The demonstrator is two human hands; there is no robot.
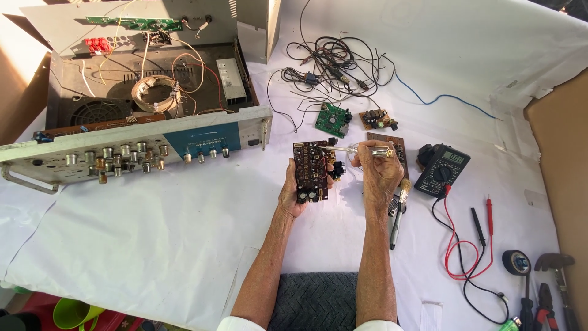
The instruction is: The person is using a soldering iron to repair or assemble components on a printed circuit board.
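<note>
Dark circuit board held upright at frame centre, above the white-covered table.
The left hand gripped its lower edge, fingers closed; the right hand at 3 o'clock closed around a clear-handled screwdriver, tip on the board. A multimeter lay farther at 3 o'clock, an opened amplifier chassis at 10 o'clock.

Two bare forearms, white rolled sleeve cuffs at elbows, no gloves

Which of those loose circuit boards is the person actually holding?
The dark reddish-brown board, upright in the left hand. The green board and small brown board lie on the white sheet.
</note>
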